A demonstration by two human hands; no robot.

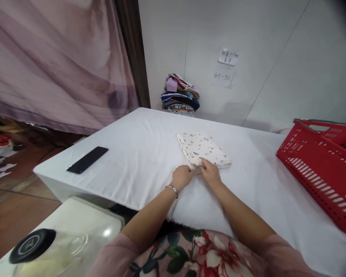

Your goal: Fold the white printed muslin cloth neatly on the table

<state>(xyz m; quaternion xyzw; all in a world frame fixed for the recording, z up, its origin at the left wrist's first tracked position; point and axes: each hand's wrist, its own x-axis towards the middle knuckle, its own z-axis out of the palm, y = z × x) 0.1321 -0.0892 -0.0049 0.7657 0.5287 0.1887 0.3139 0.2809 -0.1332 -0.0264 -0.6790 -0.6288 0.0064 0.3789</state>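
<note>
A folded white cloth (203,146) with a small scattered print lies on the white-covered table in front of me. Its layered edges face my left side and the near corner is bunched up. My left hand (183,176), with a bracelet at the wrist, is closed on that near corner. Right beside it, my right hand (210,172) pinches the same corner, thumb on top of the layers. The fingertips of both hands are partly hidden by the cloth and by each other.
A black phone-like slab (88,159) lies at the table's left. A red plastic basket (320,169) stands on the right. Folded fabrics (180,96) are stacked at the back by the wall. Lower left, a black-lidded container (33,246) rests on a white surface.
</note>
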